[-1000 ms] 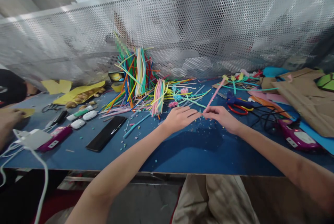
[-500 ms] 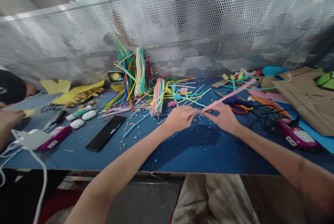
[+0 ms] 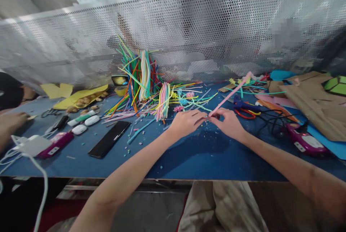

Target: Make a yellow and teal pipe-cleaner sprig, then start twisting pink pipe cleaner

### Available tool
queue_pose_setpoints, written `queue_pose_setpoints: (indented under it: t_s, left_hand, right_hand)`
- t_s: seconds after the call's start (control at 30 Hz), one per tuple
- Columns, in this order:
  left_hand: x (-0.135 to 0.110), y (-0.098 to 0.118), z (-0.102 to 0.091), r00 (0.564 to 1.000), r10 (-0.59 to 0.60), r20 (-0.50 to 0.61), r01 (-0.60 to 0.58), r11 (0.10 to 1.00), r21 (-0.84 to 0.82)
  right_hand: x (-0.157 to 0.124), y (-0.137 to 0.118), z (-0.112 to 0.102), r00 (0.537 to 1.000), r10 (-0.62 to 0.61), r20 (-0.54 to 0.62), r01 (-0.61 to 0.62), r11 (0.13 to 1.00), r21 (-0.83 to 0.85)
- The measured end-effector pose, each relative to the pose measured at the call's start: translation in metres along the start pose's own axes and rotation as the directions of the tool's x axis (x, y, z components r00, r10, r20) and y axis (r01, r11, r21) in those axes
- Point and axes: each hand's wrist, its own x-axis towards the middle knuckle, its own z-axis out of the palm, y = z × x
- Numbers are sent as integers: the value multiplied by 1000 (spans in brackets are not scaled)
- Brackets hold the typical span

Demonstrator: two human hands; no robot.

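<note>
A pink pipe cleaner (image 3: 231,93) slants up and to the right from between my fingertips, above the blue table. My left hand (image 3: 187,122) pinches its lower end from the left. Close against it, my right hand (image 3: 228,121) is closed on the same end with thumb and fingers. The exact shape of the pinched end is hidden by the fingers. Just behind my hands lie small fuzzy flowers in pink (image 3: 178,108) and blue (image 3: 183,101) on pipe-cleaner stems. A bundle of pink and pale yellow pipe cleaners (image 3: 163,100) stands to their left.
A big heap of coloured pipe cleaners (image 3: 133,80) leans at the perforated metal screen (image 3: 205,26). Scissors with red handles (image 3: 244,113) lie right of my hands, beside black cables and a purple power strip (image 3: 305,140). Left are a phone (image 3: 109,138) and another person's hand (image 3: 13,122).
The pink pipe cleaner has swung to a steeper angle, its free end moving left and up. Both hands stay together at its lower end.
</note>
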Motion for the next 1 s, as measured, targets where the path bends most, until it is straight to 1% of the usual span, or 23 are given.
queue_pose_setpoints:
  t_s: [0.07,0.13,0.2,0.27,0.33,0.4,0.5,0.57,0.63,0.7,0.77,0.8,0.83,0.87,0.93,1.0]
  left_hand:
    - [-1,-3,-2,994,109,-6,-107,985,137]
    - [0,-3,-5,982,190,6,-186,954,236]
    - [1,-2,-7,971,238,33,-237,926,293]
    - [2,-1,-7,963,260,68,-268,909,319]
    - [3,0,-5,960,260,102,-280,906,319]
    - [4,0,-3,964,236,124,-263,919,294]
    - [3,0,0,979,159,126,-182,961,206]
    - [3,0,1,990,93,108,-104,990,100]
    - [3,2,1,996,26,85,-22,999,-49]
    - [4,3,0,997,-34,65,47,976,-214]
    - [5,5,-2,995,-70,77,92,937,-338]
    - [6,6,-3,993,-79,94,108,922,-372]
    - [5,6,-3,991,-82,110,119,915,-385]
    - [5,6,-3,989,-84,120,124,919,-375]
    - [3,5,-2,991,-83,103,110,950,-294]
    - [1,3,0,997,-52,56,60,987,-150]
  right_hand:
    - [1,2,1,981,154,119,-176,965,195]
    - [2,4,1,948,244,204,-301,895,330]
    - [3,6,0,925,293,241,-370,840,397]
    - [3,7,-2,921,289,259,-378,824,422]
    - [2,6,-3,940,237,244,-322,853,411]
    - [2,4,-3,966,167,199,-229,908,350]
    - [1,3,-2,994,69,86,-84,979,186]
    - [0,4,-4,1000,-31,0,31,999,43]
    - [-1,5,-8,981,-194,-27,189,973,-134]
    - [-3,5,-14,929,-370,15,357,881,-310]
    - [-5,4,-20,874,-482,62,460,779,-426]
    - [-6,3,-22,860,-506,70,478,750,-457]
    - [-6,1,-22,858,-509,72,480,742,-469]
    - [-6,-1,-21,868,-492,67,464,755,-463]
    - [-6,-4,-17,915,-404,16,375,833,-406]
    - [-4,-5,-10,968,-247,-48,224,934,-278]
